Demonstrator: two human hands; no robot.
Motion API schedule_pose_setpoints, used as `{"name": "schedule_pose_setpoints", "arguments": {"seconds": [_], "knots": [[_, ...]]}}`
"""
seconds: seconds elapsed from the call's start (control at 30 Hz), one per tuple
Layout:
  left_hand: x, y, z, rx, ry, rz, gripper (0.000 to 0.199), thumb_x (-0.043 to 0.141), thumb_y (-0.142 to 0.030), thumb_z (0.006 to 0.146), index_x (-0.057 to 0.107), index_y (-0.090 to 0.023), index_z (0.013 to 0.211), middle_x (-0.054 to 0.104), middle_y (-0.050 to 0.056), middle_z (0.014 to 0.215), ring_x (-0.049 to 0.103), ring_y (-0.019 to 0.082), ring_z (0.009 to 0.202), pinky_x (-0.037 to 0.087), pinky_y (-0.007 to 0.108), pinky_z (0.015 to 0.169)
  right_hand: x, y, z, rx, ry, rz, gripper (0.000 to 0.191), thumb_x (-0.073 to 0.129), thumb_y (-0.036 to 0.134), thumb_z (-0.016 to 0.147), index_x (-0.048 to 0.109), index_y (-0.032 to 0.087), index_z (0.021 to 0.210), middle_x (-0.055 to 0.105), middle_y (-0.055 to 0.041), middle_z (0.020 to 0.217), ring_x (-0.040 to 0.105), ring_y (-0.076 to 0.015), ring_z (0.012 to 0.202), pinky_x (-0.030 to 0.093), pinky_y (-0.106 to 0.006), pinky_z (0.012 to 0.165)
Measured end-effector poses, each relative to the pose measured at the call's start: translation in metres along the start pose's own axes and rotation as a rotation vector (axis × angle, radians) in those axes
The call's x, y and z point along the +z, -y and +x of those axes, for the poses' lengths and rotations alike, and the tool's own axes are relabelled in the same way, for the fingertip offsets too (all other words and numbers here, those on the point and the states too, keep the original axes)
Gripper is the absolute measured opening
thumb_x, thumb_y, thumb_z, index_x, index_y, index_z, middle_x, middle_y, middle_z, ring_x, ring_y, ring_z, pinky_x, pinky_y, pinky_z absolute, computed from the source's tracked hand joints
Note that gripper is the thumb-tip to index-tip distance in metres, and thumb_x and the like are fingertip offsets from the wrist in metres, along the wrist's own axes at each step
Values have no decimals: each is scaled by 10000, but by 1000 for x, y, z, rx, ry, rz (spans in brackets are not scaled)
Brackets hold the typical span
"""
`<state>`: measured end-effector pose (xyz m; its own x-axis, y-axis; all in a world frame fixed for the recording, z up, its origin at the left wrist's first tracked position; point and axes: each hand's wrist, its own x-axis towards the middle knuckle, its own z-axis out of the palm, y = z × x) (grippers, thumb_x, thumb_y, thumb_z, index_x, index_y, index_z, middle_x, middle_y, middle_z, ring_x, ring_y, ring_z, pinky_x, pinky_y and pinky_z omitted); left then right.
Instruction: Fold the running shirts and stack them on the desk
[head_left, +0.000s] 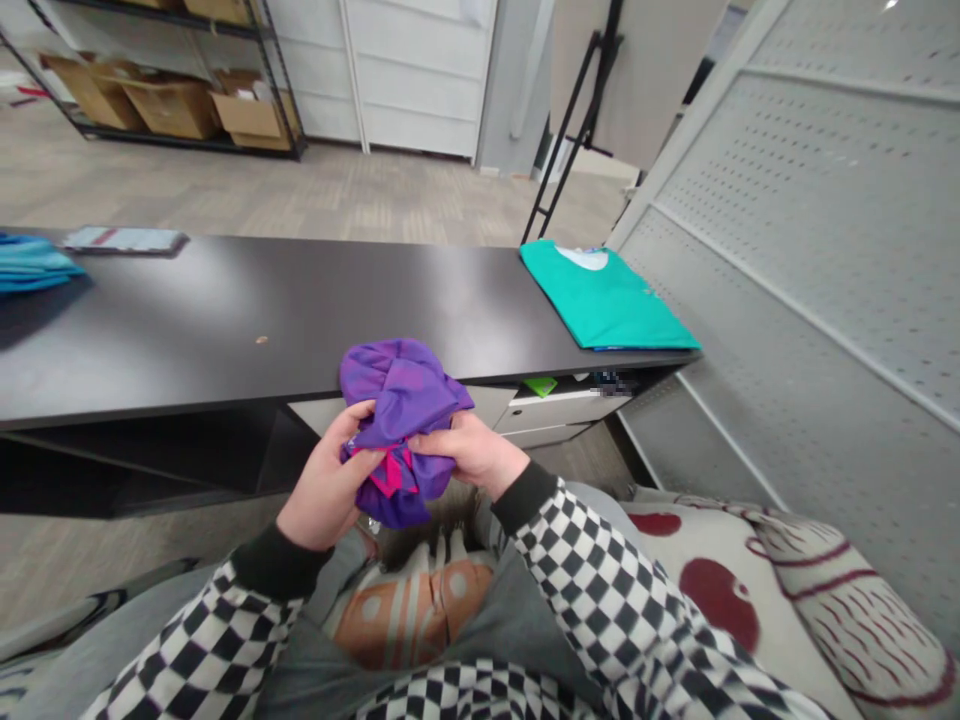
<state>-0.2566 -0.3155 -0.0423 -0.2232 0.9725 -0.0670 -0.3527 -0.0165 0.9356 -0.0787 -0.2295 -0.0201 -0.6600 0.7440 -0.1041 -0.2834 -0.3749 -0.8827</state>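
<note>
A bundled cloth (401, 420) sits between the left hand (326, 490) and right hand (472, 452), before a table (262, 310). On the table, a folded shirt (607, 295) lies far right, a phone (124, 240) far left; boxes (172, 100) stand on shelves behind.

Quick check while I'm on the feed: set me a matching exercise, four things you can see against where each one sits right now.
Things:
1. purple garment
2. green folded T-shirt
3. blue folded cloth
4. cardboard boxes

Places:
A. on the low black shelf rack against the far wall
B. bunched between the left hand and right hand
C. at the right end of the black table
D. at the left edge of the table, partly out of frame

Pairs: 1-B, 2-C, 3-D, 4-A
</note>
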Motion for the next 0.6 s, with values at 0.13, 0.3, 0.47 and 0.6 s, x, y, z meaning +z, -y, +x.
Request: {"name": "schedule_pose_setpoints", "arguments": {"seconds": [0.13,0.3,0.47,0.6], "knots": [[-11,9,-3,102,57,190,760,986,-425,808,666,-248,1474,728,141,1493,708,328,1389,549,449,1230,10,-5,-1,-158,-5,-108,537,1009,444,711,805,202,1145,850,-49,1123,787,-267,1132,575,-462,1186],[-11,21,-17,-35,93,277,618,1050,-494,693,810,-216,1190,832,154,1249,764,400,1294,557,536,1239,14,-13,-3,-195,141,-269,506,953,446,814,808,208,1237,849,-40,1094,771,-279,1197,558,-474,1216],[12,-7,-6,108,-87,14,521,981,-481,825,821,-231,1253,839,113,1292,754,340,1344,529,487,1278,10,-4,-4,-313,-131,-219,493,895,503,870,800,248,1282,848,-40,1120,744,-278,1278,536,-464,1247],[9,-30,7,157,-222,-121,468,956,-405,858,821,-218,1265,857,109,1234,798,323,1239,617,462,1162,-1,7,0,-387,-355,-65,487,874,469,845,790,233,1263,846,-50,1150,777,-264,1183,568,-432,1196]]}}
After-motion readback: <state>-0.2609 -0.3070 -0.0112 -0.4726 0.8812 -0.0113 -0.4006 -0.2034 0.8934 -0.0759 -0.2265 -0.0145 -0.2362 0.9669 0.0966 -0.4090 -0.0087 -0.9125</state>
